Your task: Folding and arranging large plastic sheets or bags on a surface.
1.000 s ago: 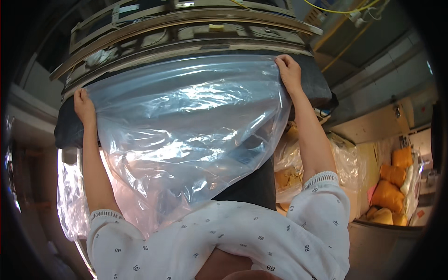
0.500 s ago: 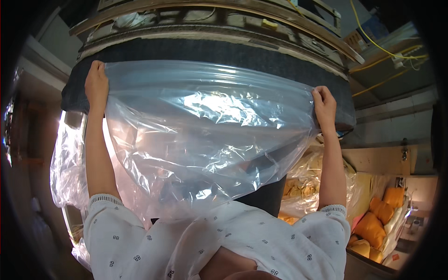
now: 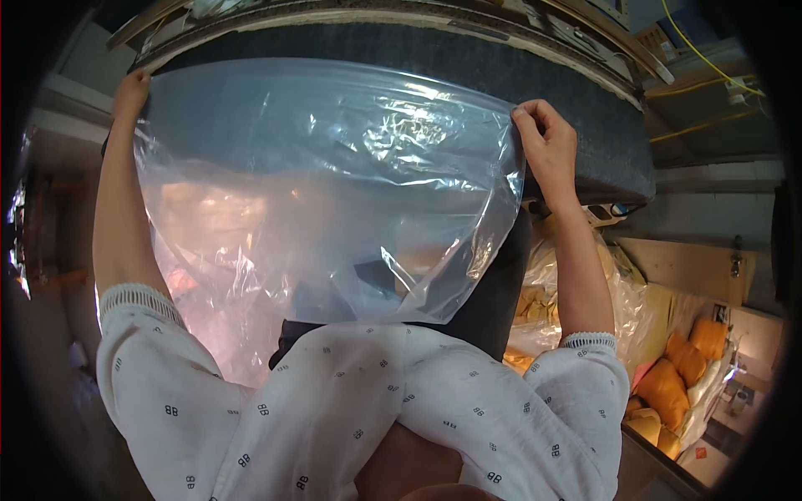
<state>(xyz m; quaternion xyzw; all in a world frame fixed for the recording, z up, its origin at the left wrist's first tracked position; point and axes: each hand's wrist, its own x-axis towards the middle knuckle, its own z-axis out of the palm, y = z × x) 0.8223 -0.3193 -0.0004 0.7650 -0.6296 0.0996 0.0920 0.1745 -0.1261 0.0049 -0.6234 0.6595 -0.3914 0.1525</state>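
Note:
A large clear plastic bag or sheet (image 3: 309,150) is stretched between my two hands, its far edge pulled fairly straight. My left hand (image 3: 131,93) is closed on the far left corner. The thumb and fingers of my right hand (image 3: 547,138) pinch the far right corner. Shiny creases run through the plastic, and its near part sags toward my lap. Behind and partly beneath it lies a dark cloth-covered work surface (image 3: 585,134), seen through the film at the far side. I cannot tell whether the plastic has one layer or two.
Wooden boards and a ledge (image 3: 468,33) run along the back of the dark surface. At the lower right are a clear plastic bag with yellowish contents (image 3: 614,292) and orange bundles (image 3: 668,392). A yellow cable (image 3: 697,57) hangs at the upper right.
Both hands have shifted left and farther up in the view, carrying the plastic along. The sheet's far edge now slopes down more to the right. My view has tilted nearer to my body.

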